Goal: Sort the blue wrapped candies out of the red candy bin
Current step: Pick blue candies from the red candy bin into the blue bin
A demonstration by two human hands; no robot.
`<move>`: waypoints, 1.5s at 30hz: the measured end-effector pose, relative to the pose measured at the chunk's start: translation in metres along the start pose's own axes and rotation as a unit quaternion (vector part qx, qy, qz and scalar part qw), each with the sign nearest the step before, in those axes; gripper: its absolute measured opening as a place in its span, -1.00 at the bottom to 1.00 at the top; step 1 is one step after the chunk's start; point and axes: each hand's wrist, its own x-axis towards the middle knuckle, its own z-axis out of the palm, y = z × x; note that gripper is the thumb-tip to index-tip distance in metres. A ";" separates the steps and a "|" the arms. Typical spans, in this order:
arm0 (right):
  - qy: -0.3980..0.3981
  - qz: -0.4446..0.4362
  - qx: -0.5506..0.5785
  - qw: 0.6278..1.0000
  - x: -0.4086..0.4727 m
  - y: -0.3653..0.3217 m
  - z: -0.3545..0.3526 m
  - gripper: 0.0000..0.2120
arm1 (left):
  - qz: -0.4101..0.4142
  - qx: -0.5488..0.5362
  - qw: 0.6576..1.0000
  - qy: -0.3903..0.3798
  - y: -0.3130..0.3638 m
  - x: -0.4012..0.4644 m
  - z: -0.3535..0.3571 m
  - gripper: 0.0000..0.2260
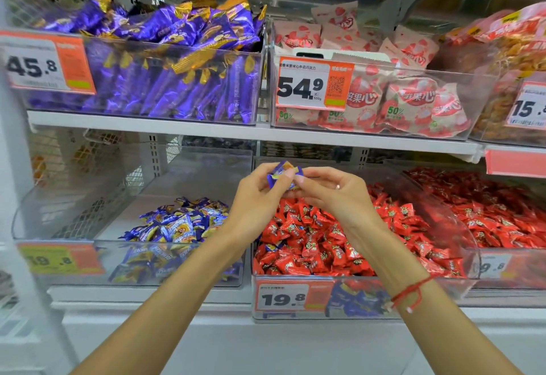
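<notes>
Across the lower half of the frame runs the bottom shelf (147, 293) with its clear bins; above it, the upper shelf (206, 129) carries purple packs (177, 49) at upper left and pink packs (384, 94) at upper right.

The red bin (443, 281) sits at lower centre-right, heaped with red candies (310, 241). Another bin of red candies (487, 206) lies at far right. Just left of the red bin, at lower centre-left, the blue bin (59, 197) holds a modest pile of blue candies (177, 224), with most of its floor bare.

In the middle of the frame both hands meet above the back of the red bin. The left hand (260, 194) and the right hand (334, 194) pinch one blue candy (283, 175) between their fingertips, lifted clear of the pile.

Judging by this, the sorting is partly done: one stray is out of the red heap but not yet dropped into the blue bin. More remain, as blue wrappers show through the red bin's front wall at lower right of its price tag (283, 298), and one small blue piece (273, 247) peeks out near the left edge of the heap. How many lie buried deeper cannot be told.
</notes>
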 end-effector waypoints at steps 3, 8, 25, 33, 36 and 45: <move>-0.021 -0.023 -0.037 0.999 -0.001 0.000 0.000 -0.85 | 0.062 -0.003 0.994 0.087 -0.005 0.001 -0.022 -0.90; -0.009 -0.028 -0.139 0.990 0.004 0.002 -0.019 -0.88 | 0.021 0.249 0.943 0.221 -0.051 -0.006 -0.074 -0.78; -0.307 0.028 -0.682 0.663 0.048 0.062 0.056 -0.82 | 0.012 0.348 0.937 -0.004 -0.058 -0.022 -0.048 -0.58; -0.129 -0.073 -0.537 0.830 0.034 0.054 -0.006 -0.74 | 0.035 0.387 0.921 0.015 -0.047 -0.014 -0.049 -0.63; -0.070 -0.047 -0.378 0.922 0.025 0.045 -0.022 -0.83 | 0.079 0.396 0.915 0.025 -0.040 -0.010 -0.045 -0.68; -0.084 0.112 0.015 0.990 0.010 0.030 -0.015 -0.87 | 0.088 0.303 0.949 -0.014 -0.020 -0.002 -0.021 -0.72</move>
